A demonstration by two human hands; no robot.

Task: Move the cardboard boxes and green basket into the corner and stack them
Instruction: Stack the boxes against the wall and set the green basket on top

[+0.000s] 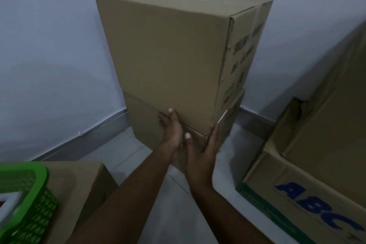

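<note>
Two plain cardboard boxes stand stacked in the corner of the room. The upper box is tall and taped shut; it rests on the lower box. My left hand lies flat against the front face where the two boxes meet, fingers spread. My right hand presses flat on the lower box's near corner edge, fingers straight. Neither hand grips anything. A green plastic basket sits at the bottom left on top of another cardboard box.
At the right stands a large box printed "ABC" with another brown box on top of it. White walls meet behind the stack. Pale tiled floor shows between the boxes.
</note>
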